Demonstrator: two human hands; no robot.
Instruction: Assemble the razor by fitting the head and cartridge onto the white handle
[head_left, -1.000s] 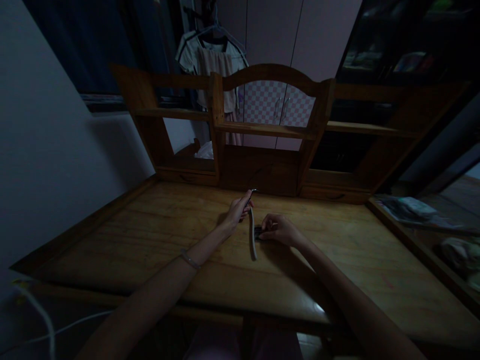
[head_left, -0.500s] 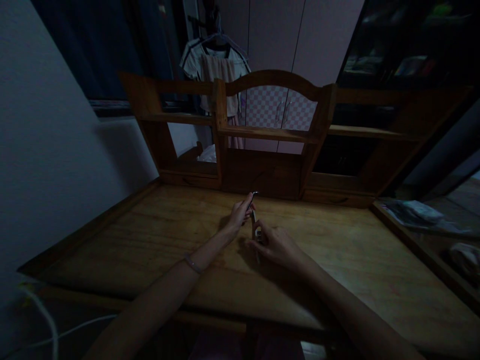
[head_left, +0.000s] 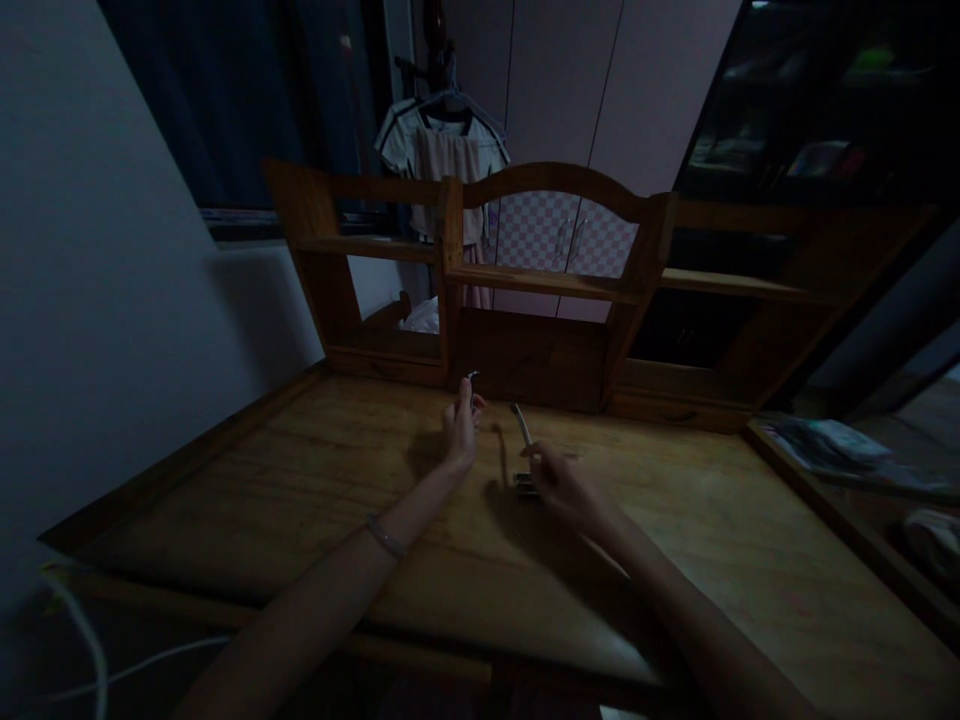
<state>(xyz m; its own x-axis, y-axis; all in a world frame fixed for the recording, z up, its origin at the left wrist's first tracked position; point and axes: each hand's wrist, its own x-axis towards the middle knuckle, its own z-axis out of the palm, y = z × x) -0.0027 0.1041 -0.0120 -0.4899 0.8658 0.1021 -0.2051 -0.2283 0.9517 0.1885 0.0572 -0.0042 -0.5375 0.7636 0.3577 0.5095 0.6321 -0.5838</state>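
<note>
My left hand (head_left: 461,425) is closed around a slim dark tool with a bent, shiny tip (head_left: 472,375) that sticks up past the thumb. A small reddish part (head_left: 478,401) shows beside its fingers; the rest of the tool is hidden in the palm. To the right, my right hand (head_left: 562,490) pinches a narrow pale strip (head_left: 523,428) that rises from the fingers and ends in a dark tip. Below those fingers shows a small blocky piece (head_left: 526,484) with dark slots and light edges; whether it joins the strip I cannot tell. A gap separates the two hands.
Both hands are over a wooden desk (head_left: 337,500) in dim light. A wooden shelf unit (head_left: 547,285) with drawers stands along its back edge. A white wall (head_left: 150,330) bounds the left. Plastic-wrapped items (head_left: 832,440) lie beyond the right rim, and a white cable (head_left: 82,630) hangs front left.
My hands have drawn apart: the left went left and slightly up with the tool, the right moved right. The strip's upper end now stands clear of the left hand. The view shifted slightly.
</note>
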